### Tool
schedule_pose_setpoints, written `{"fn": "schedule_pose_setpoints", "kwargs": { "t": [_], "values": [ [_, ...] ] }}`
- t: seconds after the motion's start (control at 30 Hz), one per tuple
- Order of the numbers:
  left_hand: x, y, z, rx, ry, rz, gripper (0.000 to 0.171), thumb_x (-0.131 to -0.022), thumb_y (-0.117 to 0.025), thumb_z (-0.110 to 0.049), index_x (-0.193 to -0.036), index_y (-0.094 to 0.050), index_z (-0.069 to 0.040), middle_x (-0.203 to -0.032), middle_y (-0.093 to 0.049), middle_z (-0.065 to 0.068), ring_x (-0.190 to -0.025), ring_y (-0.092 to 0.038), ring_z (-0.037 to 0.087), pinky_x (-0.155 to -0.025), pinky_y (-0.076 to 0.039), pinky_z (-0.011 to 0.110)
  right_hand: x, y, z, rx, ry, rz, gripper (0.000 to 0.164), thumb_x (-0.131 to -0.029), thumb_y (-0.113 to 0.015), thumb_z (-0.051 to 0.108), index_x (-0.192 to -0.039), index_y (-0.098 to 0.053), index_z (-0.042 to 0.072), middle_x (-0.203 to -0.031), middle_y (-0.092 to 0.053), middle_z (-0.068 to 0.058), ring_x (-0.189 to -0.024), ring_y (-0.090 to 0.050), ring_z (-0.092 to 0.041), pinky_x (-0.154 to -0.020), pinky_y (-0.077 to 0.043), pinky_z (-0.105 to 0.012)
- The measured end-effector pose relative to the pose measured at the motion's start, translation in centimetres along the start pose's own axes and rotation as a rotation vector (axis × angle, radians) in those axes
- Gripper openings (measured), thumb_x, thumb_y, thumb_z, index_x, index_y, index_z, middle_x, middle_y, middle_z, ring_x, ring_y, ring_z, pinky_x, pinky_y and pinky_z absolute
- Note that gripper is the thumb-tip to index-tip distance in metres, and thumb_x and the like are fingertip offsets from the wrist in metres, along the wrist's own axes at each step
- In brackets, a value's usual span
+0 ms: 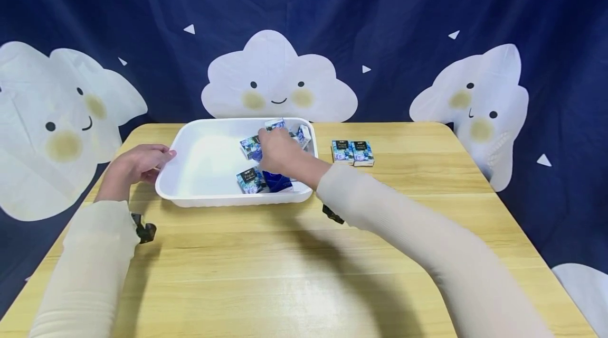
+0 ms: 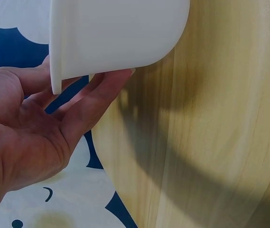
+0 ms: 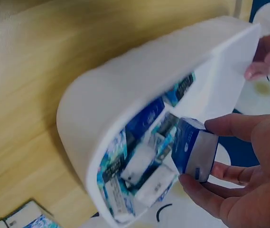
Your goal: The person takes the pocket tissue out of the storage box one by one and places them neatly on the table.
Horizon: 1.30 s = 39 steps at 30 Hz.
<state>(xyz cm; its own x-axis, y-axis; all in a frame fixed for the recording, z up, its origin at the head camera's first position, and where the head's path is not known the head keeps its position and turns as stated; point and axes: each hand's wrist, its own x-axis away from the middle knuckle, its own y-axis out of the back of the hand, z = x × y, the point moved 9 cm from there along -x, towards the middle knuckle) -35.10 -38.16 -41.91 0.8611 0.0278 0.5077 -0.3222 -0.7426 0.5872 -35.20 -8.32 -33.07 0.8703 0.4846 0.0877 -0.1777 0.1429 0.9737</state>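
Observation:
A white plastic tray (image 1: 204, 161) with raised sides stands on the wooden table. At its left end my left hand (image 1: 140, 162) grips the rim, with fingers against the outer wall in the left wrist view. Inside the right half of the tray, my right hand (image 3: 253, 166) pinches a small blue-and-white tissue pack (image 3: 189, 149) between thumb and fingers. Around it lie several other small packs, among them a floral one (image 1: 250, 180) marked "Face" and a dark blue one (image 1: 277, 181). My right hand hides part of the pile in the head view.
Two floral packs (image 1: 352, 153) lie side by side on the table (image 1: 266, 264), right of the tray. Behind the table hangs a dark blue curtain (image 1: 304, 10) with white clouds.

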Motion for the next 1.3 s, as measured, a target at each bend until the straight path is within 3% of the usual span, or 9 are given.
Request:
{"fn": "schedule_pose_setpoints", "kwargs": {
  "t": [0.27,0.33,0.47,0.63,1.03,1.3],
  "values": [
    [0.2,-0.1,-0.1,-0.005,0.005,0.001,0.059,-0.11,-0.036,-0.037,-0.151,-0.028,0.004,-0.134,-0.046,0.025,-0.104,-0.06,0.027,-0.079,-0.055,0.033,0.1,2.6,-2.5,-0.053,-0.045,-0.007,0.058,-0.087,-0.075,0.026,-0.135,-0.053,0.003,-0.11,-0.065,-0.009,-0.095,-0.061,-0.02,-0.085,-0.055,-0.033],
    [0.2,-0.1,-0.1,-0.004,0.006,-0.001,0.06,-0.11,-0.036,-0.038,-0.152,-0.028,0.004,-0.136,-0.045,0.025,-0.107,-0.059,0.029,-0.08,-0.055,0.032,0.2,3.3,-3.3,-0.1,-0.071,-0.016,0.062,-0.086,-0.076,0.027,-0.137,-0.052,0.002,-0.108,-0.065,-0.008,-0.09,-0.061,-0.019,-0.082,-0.055,-0.032],
    [0.1,-0.2,0.0,-0.004,0.006,-0.005,0.06,-0.11,-0.036,-0.04,-0.151,-0.03,0.004,-0.138,-0.044,0.027,-0.109,-0.059,0.031,-0.08,-0.055,0.032,0.6,4.9,-5.1,-0.141,-0.095,-0.055,0.05,-0.086,-0.075,0.028,-0.124,-0.056,0.003,-0.095,-0.063,-0.007,-0.081,-0.061,-0.02,-0.073,-0.054,-0.032],
    [0.1,-0.3,0.1,-0.001,0.013,-0.006,0.062,-0.11,-0.035,-0.041,-0.152,-0.028,0.004,-0.142,-0.04,0.029,-0.112,-0.058,0.033,-0.081,-0.055,0.033,1.0,6.4,-7.2,-0.141,-0.128,-0.112,0.038,-0.086,-0.071,0.028,-0.112,-0.055,0.005,-0.091,-0.06,-0.007,-0.084,-0.057,-0.023,-0.072,-0.05,-0.035],
    [0.3,-0.2,0.1,0.015,0.006,-0.014,0.061,-0.111,-0.034,-0.04,-0.152,-0.028,0.005,-0.141,-0.041,0.028,-0.11,-0.059,0.032,-0.081,-0.056,0.033,2.6,7.4,-14.8,-0.133,-0.273,-0.162,0.041,-0.086,-0.07,0.034,-0.108,-0.055,0.003,-0.099,-0.061,-0.013,-0.09,-0.057,-0.029,-0.078,-0.05,-0.041],
    [0.1,-0.2,0.2,0.002,0.025,-0.029,0.064,-0.11,-0.035,-0.042,-0.154,-0.027,0.004,-0.145,-0.039,0.029,-0.117,-0.054,0.038,-0.08,-0.055,0.031,3.8,6.7,-20.6,-0.156,-0.376,-0.155,0.066,-0.089,-0.071,0.042,-0.132,-0.05,-0.004,-0.119,-0.06,-0.022,-0.107,-0.057,-0.036,-0.092,-0.052,-0.049]
  ]
}}
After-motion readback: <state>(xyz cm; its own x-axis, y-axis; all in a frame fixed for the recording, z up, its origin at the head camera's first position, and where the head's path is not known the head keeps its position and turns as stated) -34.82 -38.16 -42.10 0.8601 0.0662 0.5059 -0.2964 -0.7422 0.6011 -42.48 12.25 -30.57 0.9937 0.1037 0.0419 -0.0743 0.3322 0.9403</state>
